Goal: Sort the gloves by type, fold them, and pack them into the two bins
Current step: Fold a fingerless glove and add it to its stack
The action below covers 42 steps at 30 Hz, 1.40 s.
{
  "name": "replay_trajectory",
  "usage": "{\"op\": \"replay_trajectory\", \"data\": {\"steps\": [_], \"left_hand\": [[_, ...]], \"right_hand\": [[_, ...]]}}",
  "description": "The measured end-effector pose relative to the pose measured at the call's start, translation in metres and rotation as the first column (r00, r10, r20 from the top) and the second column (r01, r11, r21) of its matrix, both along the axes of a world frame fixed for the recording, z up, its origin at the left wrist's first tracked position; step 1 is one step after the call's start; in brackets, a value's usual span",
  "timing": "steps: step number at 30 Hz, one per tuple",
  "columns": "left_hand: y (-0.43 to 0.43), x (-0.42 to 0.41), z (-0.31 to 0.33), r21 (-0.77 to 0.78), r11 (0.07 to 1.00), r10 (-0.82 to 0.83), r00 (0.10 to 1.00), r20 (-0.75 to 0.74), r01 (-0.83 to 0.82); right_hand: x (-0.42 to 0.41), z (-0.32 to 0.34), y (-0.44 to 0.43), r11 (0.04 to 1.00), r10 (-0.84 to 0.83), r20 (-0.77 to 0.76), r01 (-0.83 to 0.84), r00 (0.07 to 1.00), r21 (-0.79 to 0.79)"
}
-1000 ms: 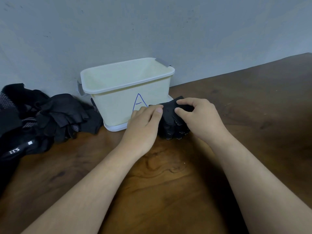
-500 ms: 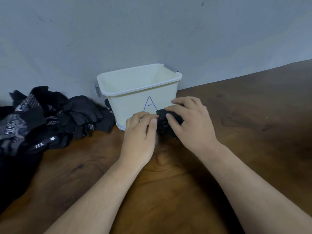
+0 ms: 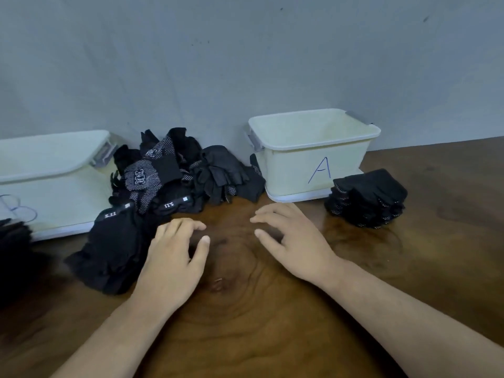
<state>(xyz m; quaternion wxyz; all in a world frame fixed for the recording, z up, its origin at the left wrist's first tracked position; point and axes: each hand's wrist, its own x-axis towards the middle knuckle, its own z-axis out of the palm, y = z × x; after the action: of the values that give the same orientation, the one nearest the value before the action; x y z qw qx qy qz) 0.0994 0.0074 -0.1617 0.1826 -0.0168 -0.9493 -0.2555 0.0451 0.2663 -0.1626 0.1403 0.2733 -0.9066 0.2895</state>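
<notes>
Bin A, cream plastic marked with a blue A, stands by the wall at centre right. A folded stack of black dotted gloves lies on the table just right of its front. Bin B sits at the far left. Between the bins lies a loose heap of black gloves, some dotted, some labelled 5.11. A black 5.11 glove lies in front of it. My left hand hovers beside that glove, fingers relaxed, holding nothing. My right hand is spread over bare wood, empty.
The brown wooden table runs to a grey wall behind the bins. More dark fabric shows at the far left edge in front of bin B.
Both hands have let go of the folded dotted gloves, which now lie beside bin A. The hands drew back towards the left, and the view swung left, revealing bin B.
</notes>
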Motion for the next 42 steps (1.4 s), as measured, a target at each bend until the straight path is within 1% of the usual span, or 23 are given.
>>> {"op": "replay_trajectory", "data": {"steps": [1, 3, 5, 8, 10, 13, 16, 20, 25, 27, 30, 32, 34, 36, 39, 42], "left_hand": [[-0.01, 0.0, 0.0, 0.001, 1.0, 0.021, 1.0, 0.012, -0.021], [-0.018, -0.002, 0.0, 0.059, 0.997, 0.051, 0.998, 0.024, -0.052], [-0.014, -0.005, 0.001, 0.09, 0.995, 0.031, 0.999, 0.017, -0.032], [-0.008, -0.008, -0.003, 0.071, 0.997, -0.023, 0.999, 0.027, 0.021], [-0.011, -0.011, -0.005, 0.101, 0.995, -0.016, 0.999, 0.046, 0.011], [-0.014, -0.013, -0.006, 0.182, 0.983, 0.002, 0.997, 0.073, -0.015], [-0.014, -0.013, -0.007, 0.22, 0.975, 0.002, 0.997, 0.072, -0.018], [-0.013, -0.012, -0.005, 0.235, 0.971, 0.014, 0.997, 0.071, -0.031], [-0.011, -0.006, -0.001, 0.262, 0.965, 0.005, 0.998, 0.06, -0.021], [-0.011, -0.005, 0.0, 0.289, 0.957, -0.006, 0.999, 0.04, -0.006], [-0.01, -0.004, 0.001, 0.321, 0.946, -0.053, 0.999, 0.012, 0.047], [-0.009, -0.002, 0.002, 0.303, 0.949, -0.101, 0.994, 0.03, 0.087], [-0.006, 0.0, 0.005, 0.254, 0.957, -0.162, 0.985, 0.055, 0.143], [-0.004, 0.002, 0.006, 0.213, 0.958, -0.21, 0.976, 0.064, 0.193], [-0.004, 0.002, 0.006, 0.206, 0.957, -0.226, 0.971, 0.083, 0.205], [-0.004, 0.0, 0.004, 0.297, 0.935, -0.222, 0.973, 0.058, 0.195]], "right_hand": [[-0.003, -0.002, -0.012, 1.0, 0.012, -0.002, -0.012, 1.0, 0.019], [-0.012, -0.003, -0.038, 0.999, -0.005, -0.024, 0.006, 1.0, 0.032], [-0.027, -0.004, -0.062, 0.997, -0.056, -0.078, 0.059, 0.995, 0.039], [-0.057, -0.005, -0.087, 0.981, -0.152, -0.174, 0.17, 0.973, 0.096], [-0.077, -0.004, -0.096, 0.962, -0.216, -0.186, 0.242, 0.959, 0.13], [-0.101, -0.003, -0.105, 0.949, -0.236, -0.185, 0.267, 0.954, 0.166], [-0.108, -0.004, -0.109, 0.95, -0.222, -0.2, 0.258, 0.954, 0.176], [-0.108, -0.002, -0.102, 0.973, -0.18, -0.228, 0.207, 0.957, 0.1], [-0.08, 0.011, -0.094, 0.984, -0.163, -0.176, 0.147, 0.971, -0.097], [-0.062, 0.015, -0.086, 0.979, -0.173, -0.192, 0.148, 0.966, -0.138], [-0.035, 0.011, -0.071, 0.983, -0.175, -0.188, 0.16, 0.966, -0.094], [-0.023, 0.005, -0.062, 0.994, -0.112, -0.123, 0.11, 0.986, -0.019], [-0.018, 0.0, -0.058, 0.998, -0.032, -0.039, 0.034, 0.999, 0.047], [-0.017, -0.001, -0.057, 0.997, 0.012, 0.011, -0.013, 1.0, 0.08], [-0.01, -0.001, -0.059, 0.999, 0.027, 0.009, -0.027, 1.0, 0.047], [0.004, -0.001, -0.05, 0.993, 0.051, -0.001, -0.051, 0.999, -0.11]]}}
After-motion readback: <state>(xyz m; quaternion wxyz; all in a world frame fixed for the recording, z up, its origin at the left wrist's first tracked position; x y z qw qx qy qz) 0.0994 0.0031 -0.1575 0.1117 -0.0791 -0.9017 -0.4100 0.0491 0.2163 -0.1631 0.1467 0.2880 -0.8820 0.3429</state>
